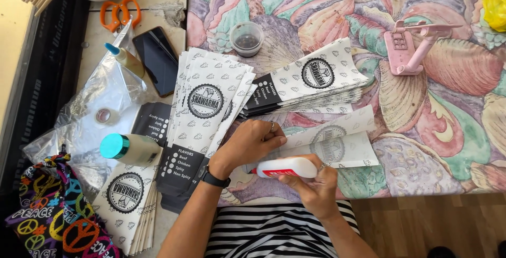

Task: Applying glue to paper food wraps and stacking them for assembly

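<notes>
My right hand (316, 184) grips a white glue bottle (290, 167) with a red label, lying sideways with its red tip pointing left. My left hand (252, 141), with a ring and a black wristband, presses flat on a printed paper sheet (342, 139) lying on the table's near edge. The glue tip sits just below my left hand, at the sheet's lower left part. A fanned stack of white and black printed paper sleeves (208, 100) lies left of my hands. A second stack (316, 79) lies behind the sheet.
A patterned shell tablecloth (432, 105) covers the table. On it stand a small plastic cup (246, 39) and a pink phone stand (411, 47). To the left lie a phone (155, 57), orange scissors (120, 13), a teal-capped bottle (129, 148), another glue bottle (125, 59) and a colourful bag (52, 210).
</notes>
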